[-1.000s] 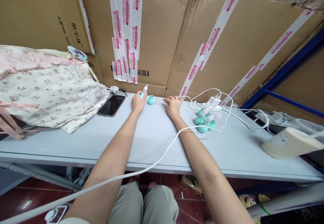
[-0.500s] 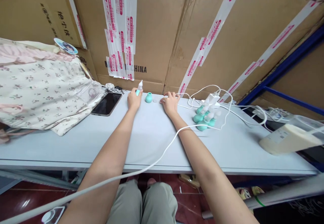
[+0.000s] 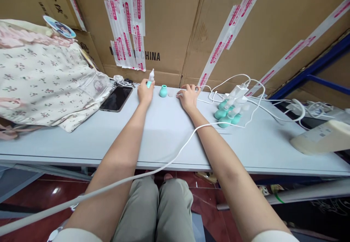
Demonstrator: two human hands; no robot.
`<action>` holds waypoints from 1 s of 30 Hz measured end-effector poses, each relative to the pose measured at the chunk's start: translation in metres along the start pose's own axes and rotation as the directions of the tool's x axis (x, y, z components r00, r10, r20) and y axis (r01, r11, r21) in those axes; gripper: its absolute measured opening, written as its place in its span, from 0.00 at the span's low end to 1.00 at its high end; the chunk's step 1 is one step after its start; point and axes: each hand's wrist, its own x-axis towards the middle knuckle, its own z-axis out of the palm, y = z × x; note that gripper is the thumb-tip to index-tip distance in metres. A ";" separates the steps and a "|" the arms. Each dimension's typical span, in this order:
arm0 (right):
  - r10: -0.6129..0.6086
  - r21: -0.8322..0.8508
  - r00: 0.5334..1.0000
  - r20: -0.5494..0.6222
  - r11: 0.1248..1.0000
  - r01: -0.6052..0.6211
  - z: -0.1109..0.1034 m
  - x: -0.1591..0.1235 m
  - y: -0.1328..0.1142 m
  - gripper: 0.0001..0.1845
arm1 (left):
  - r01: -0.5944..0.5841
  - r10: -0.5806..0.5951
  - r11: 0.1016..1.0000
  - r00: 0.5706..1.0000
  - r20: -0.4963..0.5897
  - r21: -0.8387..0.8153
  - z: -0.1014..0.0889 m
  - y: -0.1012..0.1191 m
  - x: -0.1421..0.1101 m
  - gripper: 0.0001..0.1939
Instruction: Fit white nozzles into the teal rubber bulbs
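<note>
My left hand (image 3: 146,92) is closed around a teal bulb syringe (image 3: 151,75), its translucent nozzle pointing up above the fingers. To the right of that hand, a bare teal rubber bulb (image 3: 163,91) stands upright, its neck uncovered. Just beside it lies a small clear plastic piece (image 3: 171,94), too small to make out well. My right hand (image 3: 189,96) rests on the table with fingers spread, the thumb side close to the clear piece. Further right, several teal bulb syringes (image 3: 229,112) with translucent nozzles stand in a cluster.
A white cable (image 3: 175,159) crosses in front of both forearms. Left of my hands lie a phone (image 3: 116,99) and a floral cloth bag (image 3: 51,81). A white charger (image 3: 240,90) and a cream bottle (image 3: 319,140) are at the right. Taped cardboard (image 3: 169,23) walls the table's back.
The view has tilted down and things appear higher in the picture. My left hand still holds the bulb syringe; my right hand stays spread near the clear piece.
</note>
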 end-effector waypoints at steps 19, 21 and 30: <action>0.226 0.199 0.971 0.078 0.951 -0.237 0.005 -0.005 0.019 0.33 | 0.029 -0.030 0.999 0.998 -0.055 -0.016 -0.002 0.000 0.005 0.12; 0.256 0.232 0.962 0.097 0.934 -0.272 0.004 -0.006 0.021 0.32 | -0.004 0.001 0.999 0.997 -0.071 -0.040 -0.002 0.003 0.003 0.13; 0.153 0.534 0.986 -0.063 0.840 -0.096 -0.042 0.007 -0.003 0.19 | -0.339 0.334 0.938 0.939 0.086 0.064 -0.008 0.055 -0.024 0.12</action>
